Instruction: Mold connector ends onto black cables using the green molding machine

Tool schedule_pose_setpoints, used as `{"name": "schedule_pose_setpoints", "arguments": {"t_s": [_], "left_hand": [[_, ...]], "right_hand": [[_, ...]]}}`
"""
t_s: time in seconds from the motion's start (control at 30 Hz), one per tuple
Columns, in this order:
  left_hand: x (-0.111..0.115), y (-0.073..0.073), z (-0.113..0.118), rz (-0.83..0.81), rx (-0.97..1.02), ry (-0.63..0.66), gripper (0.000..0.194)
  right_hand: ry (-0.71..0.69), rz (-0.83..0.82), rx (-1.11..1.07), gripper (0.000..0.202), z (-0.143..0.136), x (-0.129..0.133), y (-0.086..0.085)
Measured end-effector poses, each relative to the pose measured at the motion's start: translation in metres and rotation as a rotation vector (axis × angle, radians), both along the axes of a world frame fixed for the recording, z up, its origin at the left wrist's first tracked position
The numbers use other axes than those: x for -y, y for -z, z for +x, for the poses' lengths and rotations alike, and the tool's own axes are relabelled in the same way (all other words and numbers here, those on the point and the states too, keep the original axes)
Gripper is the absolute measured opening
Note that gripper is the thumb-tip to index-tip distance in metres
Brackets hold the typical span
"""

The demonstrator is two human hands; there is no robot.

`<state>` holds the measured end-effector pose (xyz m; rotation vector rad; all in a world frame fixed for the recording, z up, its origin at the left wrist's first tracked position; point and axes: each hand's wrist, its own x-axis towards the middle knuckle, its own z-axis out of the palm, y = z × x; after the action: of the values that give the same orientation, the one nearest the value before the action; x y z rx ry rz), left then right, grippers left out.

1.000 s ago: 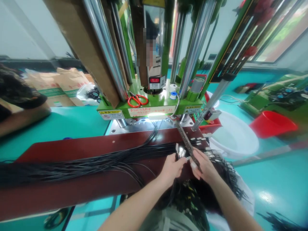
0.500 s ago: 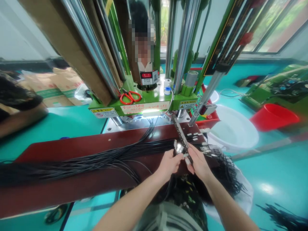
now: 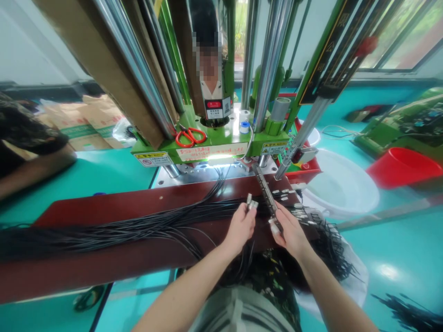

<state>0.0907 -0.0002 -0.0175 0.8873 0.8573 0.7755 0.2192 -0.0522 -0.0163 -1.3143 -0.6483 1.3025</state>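
My left hand [image 3: 242, 223] is closed round several cable ends, with silvery plugs [image 3: 252, 203] sticking up past the thumb and black cable hanging beneath. My right hand [image 3: 289, 230] grips the near end of a long, slotted metal bar [image 3: 266, 191]. The far end of that bar reaches toward the press's base plate. Beside the right fingertips shows a small pale metal piece [image 3: 275, 226]; whether it sits in the bar or in the fingers I cannot tell. A bundle of black cables [image 3: 166, 230] lies along the brown board [image 3: 104, 207], left of both hands.
The green press [image 3: 194, 152] stands ahead, with red-handled scissors [image 3: 185, 138] and a blue-white tape roll [image 3: 244, 127] on it. White basin [image 3: 342, 182] and red bucket [image 3: 403, 168] are at right. Another person's arm [image 3: 38, 170] rests at left; someone is behind the press.
My left hand has drawn slightly left, away from the bar, with the plugs in it. The right hand still holds the bar. The whole view has shifted a little.
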Motion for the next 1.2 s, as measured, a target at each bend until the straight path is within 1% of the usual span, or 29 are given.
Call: {"name": "schedule_pose_setpoints", "arguments": {"t_s": [0.07, 0.13, 0.23, 0.37, 0.5, 0.57, 0.63, 0.7, 0.77, 0.8, 0.87, 0.9, 0.97, 1.07, 1.13, 1.2], "left_hand": [[0.001, -0.001, 0.002, -0.004, -0.044, 0.082, 0.035], [0.002, -0.002, 0.003, -0.011, -0.067, 0.123, 0.035], [0.001, -0.004, 0.003, -0.063, -0.05, 0.138, 0.036], [-0.002, -0.005, 0.001, -0.089, -0.046, 0.141, 0.039], [-0.002, -0.001, 0.0, -0.092, -0.054, 0.141, 0.04], [0.0, 0.002, -0.002, -0.077, -0.057, 0.119, 0.04], [0.0, 0.004, -0.003, -0.023, -0.068, 0.087, 0.037], [-0.001, 0.004, -0.005, 0.081, -0.09, 0.023, 0.033], [-0.005, 0.002, -0.007, 0.15, -0.08, -0.081, 0.031], [-0.008, 0.0, -0.008, 0.14, -0.052, -0.132, 0.031], [-0.011, -0.003, -0.009, 0.04, 0.027, -0.185, 0.03], [-0.011, -0.005, -0.008, -0.013, 0.053, -0.175, 0.029], [-0.009, -0.005, -0.006, -0.066, 0.05, -0.102, 0.029], [-0.005, -0.003, -0.001, -0.015, -0.016, 0.018, 0.027], [-0.003, -0.002, 0.001, 0.005, -0.042, 0.043, 0.029], [-0.004, -0.001, 0.0, -0.023, -0.038, 0.034, 0.032]], "right_hand": [[-0.026, 0.009, 0.0, 0.055, 0.001, 0.0, 0.002], [-0.05, 0.02, 0.018, 0.053, 0.002, -0.001, 0.002], [-0.084, 0.029, 0.039, 0.051, 0.003, -0.001, 0.002], [-0.113, 0.018, 0.072, 0.054, 0.004, -0.001, -0.001], [-0.176, 0.011, 0.212, 0.055, 0.004, 0.001, -0.005], [-0.219, 0.004, 0.281, 0.055, 0.003, 0.001, -0.007], [-0.241, 0.006, 0.313, 0.054, 0.001, 0.001, -0.007], [-0.213, 0.005, 0.292, 0.052, 0.001, 0.001, -0.007], [-0.156, 0.005, 0.215, 0.049, 0.001, 0.0, -0.006], [-0.128, 0.007, 0.163, 0.049, 0.002, -0.001, -0.005], [-0.106, 0.015, 0.071, 0.049, 0.004, -0.002, -0.003], [-0.11, 0.017, 0.046, 0.05, 0.005, -0.002, -0.002], [-0.131, 0.009, 0.04, 0.051, 0.006, -0.003, -0.001], [-0.161, -0.005, 0.085, 0.051, 0.006, -0.002, -0.001], [-0.183, -0.008, 0.112, 0.052, 0.006, -0.001, -0.002], [-0.207, -0.007, 0.133, 0.054, 0.007, -0.001, -0.002]]}}
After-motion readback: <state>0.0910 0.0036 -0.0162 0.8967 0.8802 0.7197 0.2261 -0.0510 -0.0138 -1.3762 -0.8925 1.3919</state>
